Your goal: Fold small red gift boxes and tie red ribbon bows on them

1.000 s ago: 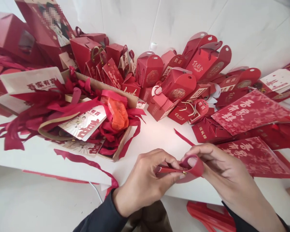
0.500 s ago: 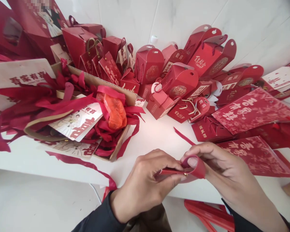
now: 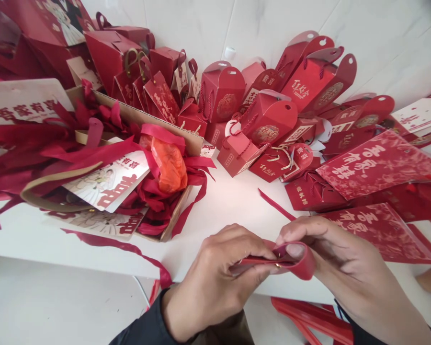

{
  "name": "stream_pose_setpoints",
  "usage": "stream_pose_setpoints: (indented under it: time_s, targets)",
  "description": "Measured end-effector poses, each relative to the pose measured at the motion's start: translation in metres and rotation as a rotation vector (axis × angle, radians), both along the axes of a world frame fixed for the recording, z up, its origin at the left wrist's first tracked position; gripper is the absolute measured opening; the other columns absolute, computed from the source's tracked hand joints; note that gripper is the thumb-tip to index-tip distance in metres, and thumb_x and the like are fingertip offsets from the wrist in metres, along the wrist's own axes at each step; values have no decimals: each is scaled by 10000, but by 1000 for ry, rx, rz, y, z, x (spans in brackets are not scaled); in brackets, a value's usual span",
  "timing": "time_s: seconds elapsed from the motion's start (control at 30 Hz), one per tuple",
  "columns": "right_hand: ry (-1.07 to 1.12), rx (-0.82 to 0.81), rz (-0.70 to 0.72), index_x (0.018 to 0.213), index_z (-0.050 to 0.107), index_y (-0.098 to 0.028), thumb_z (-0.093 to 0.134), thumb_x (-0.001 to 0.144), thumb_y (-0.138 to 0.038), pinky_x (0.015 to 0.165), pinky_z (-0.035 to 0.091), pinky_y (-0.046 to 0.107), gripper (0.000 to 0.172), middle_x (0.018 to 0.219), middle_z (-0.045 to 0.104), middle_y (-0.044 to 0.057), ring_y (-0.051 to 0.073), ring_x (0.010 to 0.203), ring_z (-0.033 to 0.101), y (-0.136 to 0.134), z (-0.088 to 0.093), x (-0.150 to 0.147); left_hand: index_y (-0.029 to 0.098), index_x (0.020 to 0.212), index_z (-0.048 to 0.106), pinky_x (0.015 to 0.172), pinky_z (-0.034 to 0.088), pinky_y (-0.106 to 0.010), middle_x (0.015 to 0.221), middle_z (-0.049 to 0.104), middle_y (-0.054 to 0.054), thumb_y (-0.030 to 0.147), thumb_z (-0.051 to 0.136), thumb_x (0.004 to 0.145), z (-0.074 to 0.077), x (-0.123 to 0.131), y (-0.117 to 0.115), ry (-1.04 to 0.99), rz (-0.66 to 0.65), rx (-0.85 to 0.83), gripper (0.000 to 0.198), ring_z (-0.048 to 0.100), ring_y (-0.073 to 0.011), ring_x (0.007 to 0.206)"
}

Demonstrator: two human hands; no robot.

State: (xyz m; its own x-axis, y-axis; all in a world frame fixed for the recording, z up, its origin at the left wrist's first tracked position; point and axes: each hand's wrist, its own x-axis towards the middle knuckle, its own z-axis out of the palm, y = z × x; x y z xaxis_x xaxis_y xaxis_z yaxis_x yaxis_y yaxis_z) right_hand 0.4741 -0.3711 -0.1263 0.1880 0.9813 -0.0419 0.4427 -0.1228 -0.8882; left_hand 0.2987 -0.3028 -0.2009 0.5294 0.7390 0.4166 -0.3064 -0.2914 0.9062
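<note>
A flat red gift bag (image 3: 253, 260), seen nearly edge-on, is pinched at its top edge by my left hand (image 3: 222, 273). Small gold-coloured rivets show where its strap handle (image 3: 306, 268) joins. My right hand (image 3: 334, 258) is closed around this looped strap, with the thumb inside the loop. Both hands are above the front edge of the white table (image 3: 226, 201). Most of the bag's face is hidden by my fingers.
An open cardboard box (image 3: 175, 132) on the left holds red ribbons, printed cards and an orange-red plastic bag (image 3: 170, 163). Red gift boxes (image 3: 269, 120) crowd along the wall. Printed red bags (image 3: 377, 163) lie at right. A red stool (image 3: 309, 316) stands below the table.
The strap loop has shifted slightly right and down with my right hand, and looks flatter. My left hand keeps its grip. The view has moved a little.
</note>
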Motion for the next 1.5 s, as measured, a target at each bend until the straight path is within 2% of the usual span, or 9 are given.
stream_pose_setpoints:
  time_s: [0.1,0.23,0.53,0.67,0.87,1.03,1.23,1.37,1.5]
  targets:
    - [-24,9,-28,907,744,-252,768,885,-419,680,624,220,170,888,710,48,184,743,683,-1,1,0,124,966,766,757,570,-268,922,789,-98,178,740,888,0,0,0,-10,-5,-1,98,715,-168,827]
    - [-45,18,-55,889,739,-256,779,875,-423,587,598,186,173,867,707,43,174,702,671,-2,1,-2,144,979,767,774,564,-263,929,790,-81,172,744,886,0,0,1,-13,-7,2,100,711,-158,831]
    - [-74,42,50,945,725,-273,745,921,-349,605,600,175,83,882,700,26,159,710,688,0,0,3,149,956,776,818,546,-259,922,794,-72,150,730,896,3,-2,2,-10,-8,57,75,722,-146,828]
    - [-72,37,42,930,725,-264,745,916,-361,557,590,178,100,873,692,33,157,665,669,-1,0,5,174,970,782,822,552,-272,924,799,-64,157,723,904,2,-2,3,-9,-16,56,90,727,-153,829]
    - [-36,-9,56,900,751,-267,751,905,-393,587,603,197,126,851,698,38,173,696,676,-3,5,3,196,1023,787,840,553,-289,962,805,-68,155,709,916,0,-2,4,-18,-32,85,139,721,-160,847]
    - [3,-81,14,899,731,-246,725,917,-447,612,613,222,202,819,689,37,181,695,672,-3,5,-1,201,1040,787,851,548,-291,966,804,-59,159,708,918,-3,-2,3,-16,-34,83,151,717,-157,859]
    - [15,-50,-6,935,719,-258,722,930,-430,636,613,202,172,880,709,31,181,758,696,-4,3,-1,181,1007,783,854,539,-280,947,805,-51,138,722,903,-3,-1,4,-36,-27,93,128,721,-154,864]
    - [4,-63,11,934,728,-259,716,932,-443,669,621,210,184,872,710,32,190,782,708,-4,2,0,185,1005,771,842,545,-274,961,802,-49,135,741,886,-2,1,3,-36,3,77,132,723,-151,861]
    - [-38,-96,-50,965,714,-253,729,907,-488,691,616,222,242,901,713,38,202,801,706,-5,0,1,174,961,757,808,555,-266,936,784,-48,168,766,866,-3,1,0,-4,50,27,96,713,-150,842]
